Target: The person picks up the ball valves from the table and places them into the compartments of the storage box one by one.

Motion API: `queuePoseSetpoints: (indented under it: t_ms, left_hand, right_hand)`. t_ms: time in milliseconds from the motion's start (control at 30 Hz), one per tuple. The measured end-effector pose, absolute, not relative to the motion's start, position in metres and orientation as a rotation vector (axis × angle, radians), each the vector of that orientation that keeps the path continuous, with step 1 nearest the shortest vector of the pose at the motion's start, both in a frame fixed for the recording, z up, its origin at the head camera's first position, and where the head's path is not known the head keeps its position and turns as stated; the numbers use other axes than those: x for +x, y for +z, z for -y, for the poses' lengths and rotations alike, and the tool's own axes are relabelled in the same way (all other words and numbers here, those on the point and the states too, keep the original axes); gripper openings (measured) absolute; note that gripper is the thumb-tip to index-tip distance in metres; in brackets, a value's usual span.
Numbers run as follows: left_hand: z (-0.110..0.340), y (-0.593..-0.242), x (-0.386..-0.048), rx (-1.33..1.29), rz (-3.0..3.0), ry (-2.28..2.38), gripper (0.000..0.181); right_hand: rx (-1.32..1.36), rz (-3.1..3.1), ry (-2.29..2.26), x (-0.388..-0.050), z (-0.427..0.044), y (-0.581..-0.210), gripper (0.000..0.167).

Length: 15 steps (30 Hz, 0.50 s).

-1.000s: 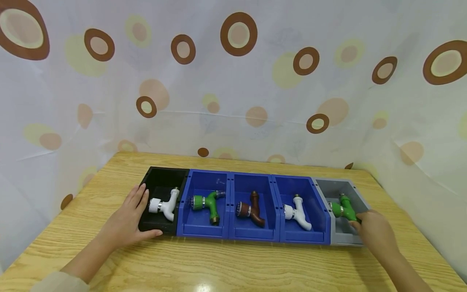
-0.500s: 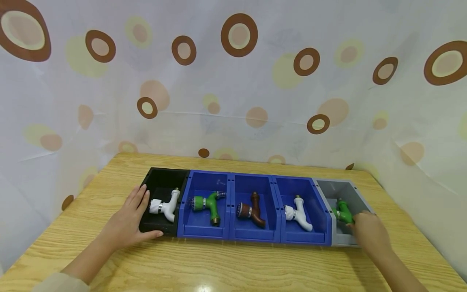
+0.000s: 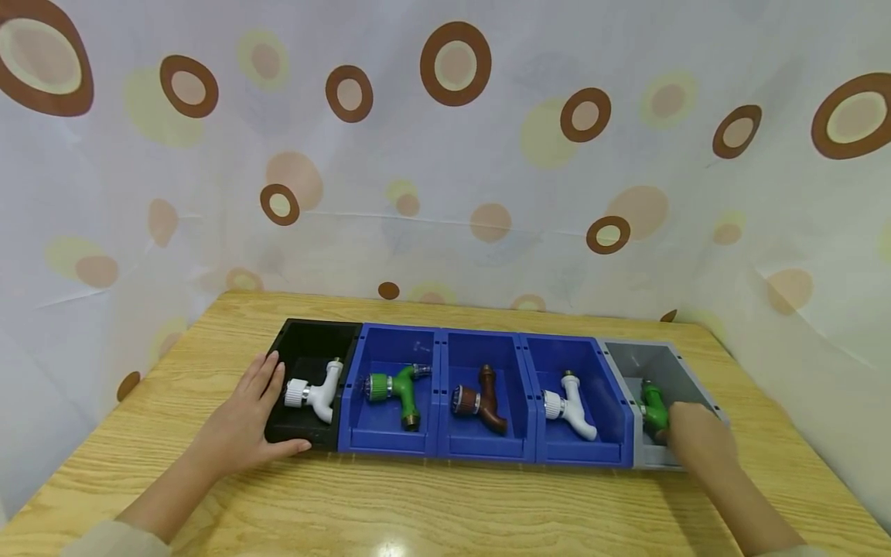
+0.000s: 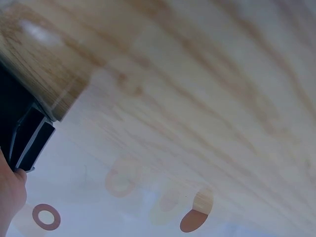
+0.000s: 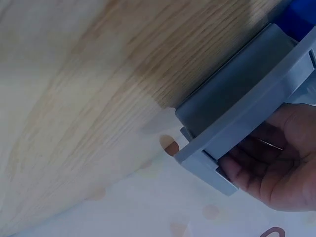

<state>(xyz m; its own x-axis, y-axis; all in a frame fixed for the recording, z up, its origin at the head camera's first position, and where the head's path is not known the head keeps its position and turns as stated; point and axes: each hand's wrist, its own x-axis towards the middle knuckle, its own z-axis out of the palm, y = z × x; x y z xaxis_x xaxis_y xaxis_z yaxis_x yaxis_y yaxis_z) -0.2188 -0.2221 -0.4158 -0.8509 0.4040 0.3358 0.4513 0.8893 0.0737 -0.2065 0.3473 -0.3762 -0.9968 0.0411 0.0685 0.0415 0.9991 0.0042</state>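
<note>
Five-tap row aside, the nearest thing to my left hand (image 3: pixel 240 414) is the black bin (image 3: pixel 278 425); its fingers lie along the bin's left wall and its thumb touches the front. A white faucet (image 3: pixel 322 393) lies inside that bin. In the grey bin (image 3: pixel 696 379) at the right end, my right hand (image 3: pixel 703 441) holds the lower end of a green faucet (image 3: pixel 653 402) with curled fingers. The faucet's knob is partly hidden behind the bin's left wall. In the right wrist view the curled fingers (image 5: pixel 247 170) reach inside the grey bin; the faucet is hidden there.
Three blue bins stand joined between the black and grey ones. They hold a green faucet (image 3: pixel 404 393), a brown faucet (image 3: pixel 487 398) and a white faucet (image 3: pixel 574 410). Beneath is a wooden table (image 3: pixel 431 510); a patterned cloth (image 3: pixel 445 170) hangs behind it.
My right hand has moved left and lower into the grey bin, and the green faucet has shifted and turned with it. The left hand has stayed in place.
</note>
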Motion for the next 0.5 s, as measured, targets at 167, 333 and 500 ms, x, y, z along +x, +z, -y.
queuePoseSetpoints:
  t_ms: [167,333,500]
  left_hand:
    - [0.2220,-0.4159,-0.2190,-0.640,2.745,-0.209,0.110]
    - [0.2215,-0.4141,-0.2181,-0.637,2.754,-0.209,0.110]
    - [0.2218,-0.4125,-0.2175,-0.643,2.756,-0.210,0.109]
  right_hand:
    - [-0.085,3.098,-0.048,-0.2092,-0.3464,-0.3746,0.019]
    - [-0.073,3.087,-0.016,-0.2098,-0.3460,-0.3760,0.012]
    - [-0.087,3.132,0.050,-0.2115,-0.3472,-0.3762,0.014]
